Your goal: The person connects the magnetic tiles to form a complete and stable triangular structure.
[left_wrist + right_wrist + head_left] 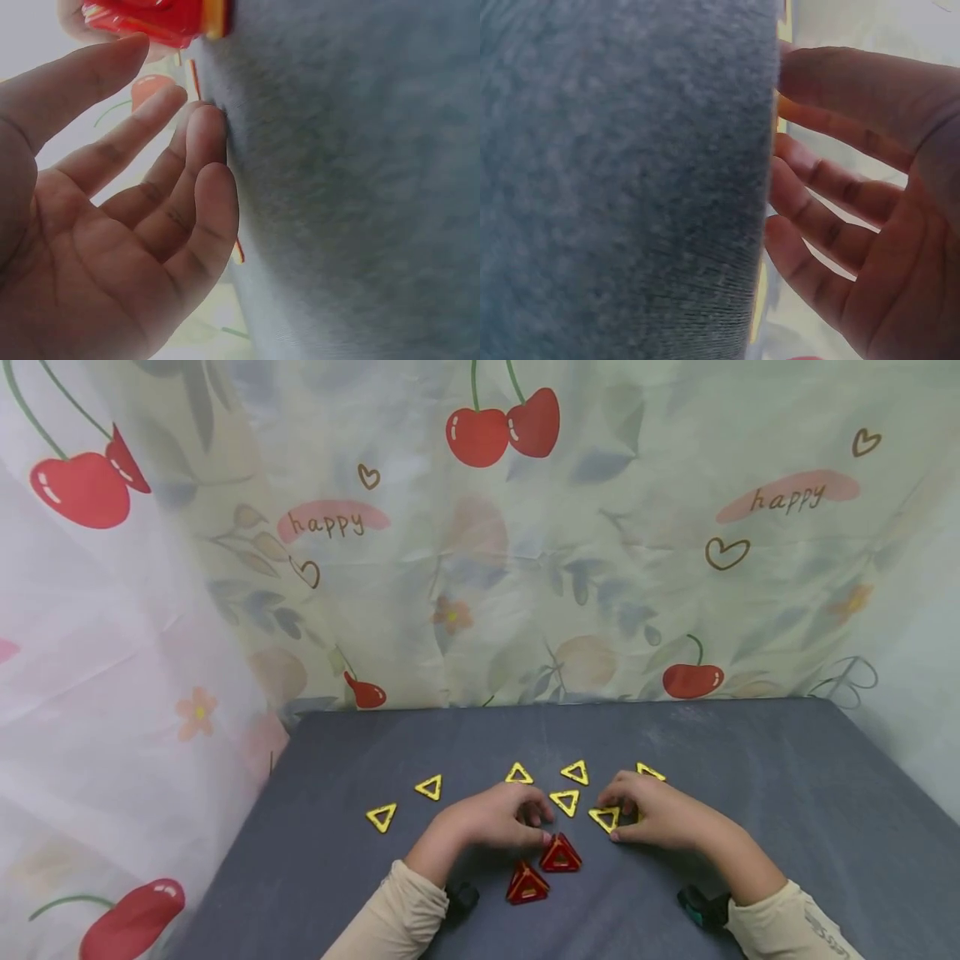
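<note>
My left hand [498,817] is above the table with its fingers loosely bent and nothing in its palm. Its thumb tip lies beside the top of a red pyramid [561,855] made of triangular pieces; whether they touch I cannot tell. A second red pyramid [527,885] stands just nearer to me. My right hand [660,810] is low at the tabletop, thumb and forefinger at opposite edges of a flat yellow triangle frame [597,815], pinching it. In the right wrist view, the fingers [810,247] curve along the table surface, with yellow showing by the thumb.
More yellow triangles lie flat: two at the left [382,817], several in the middle [565,802], and one behind the right hand [650,771]. The dark cloth tabletop [315,877] ends at a cherry-printed curtain [495,585] behind and to the left.
</note>
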{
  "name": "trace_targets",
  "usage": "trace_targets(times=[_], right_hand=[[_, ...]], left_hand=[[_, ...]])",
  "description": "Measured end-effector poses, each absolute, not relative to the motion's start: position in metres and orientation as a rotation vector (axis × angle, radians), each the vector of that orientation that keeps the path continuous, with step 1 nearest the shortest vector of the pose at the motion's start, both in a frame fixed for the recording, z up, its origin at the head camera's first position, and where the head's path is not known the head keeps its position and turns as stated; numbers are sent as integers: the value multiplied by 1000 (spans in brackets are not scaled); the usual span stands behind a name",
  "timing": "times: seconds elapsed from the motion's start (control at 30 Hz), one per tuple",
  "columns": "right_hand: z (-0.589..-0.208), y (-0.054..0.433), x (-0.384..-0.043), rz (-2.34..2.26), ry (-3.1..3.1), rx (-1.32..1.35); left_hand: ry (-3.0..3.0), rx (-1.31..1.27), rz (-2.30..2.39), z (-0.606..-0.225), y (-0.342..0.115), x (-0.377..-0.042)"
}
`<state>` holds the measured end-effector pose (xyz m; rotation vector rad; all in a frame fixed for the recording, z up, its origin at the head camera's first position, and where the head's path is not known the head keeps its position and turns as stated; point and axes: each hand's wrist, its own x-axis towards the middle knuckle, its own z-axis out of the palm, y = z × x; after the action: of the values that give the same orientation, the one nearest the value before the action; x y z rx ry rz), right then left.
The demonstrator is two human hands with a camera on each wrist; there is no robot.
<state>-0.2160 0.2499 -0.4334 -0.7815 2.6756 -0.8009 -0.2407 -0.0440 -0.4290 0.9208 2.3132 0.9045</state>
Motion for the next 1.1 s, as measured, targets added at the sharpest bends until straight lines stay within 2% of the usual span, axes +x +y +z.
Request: trace_targets(times=[0.43, 0.6, 0.83, 1.1], right_hand=[[-437, 245, -213, -711, 2827, -647], [-436, 246, -214, -739, 2790, -641], [-435, 247, -216, -734, 2789, -687], [-439, 247, -217, -688, 2839, -624]], left_hand=[[2373, 957, 969, -433, -26, -262], [2357, 896, 968, -434, -19, -269], [2350, 820, 933, -436, -17, -273], [2340, 813, 940, -436, -15, -272]])
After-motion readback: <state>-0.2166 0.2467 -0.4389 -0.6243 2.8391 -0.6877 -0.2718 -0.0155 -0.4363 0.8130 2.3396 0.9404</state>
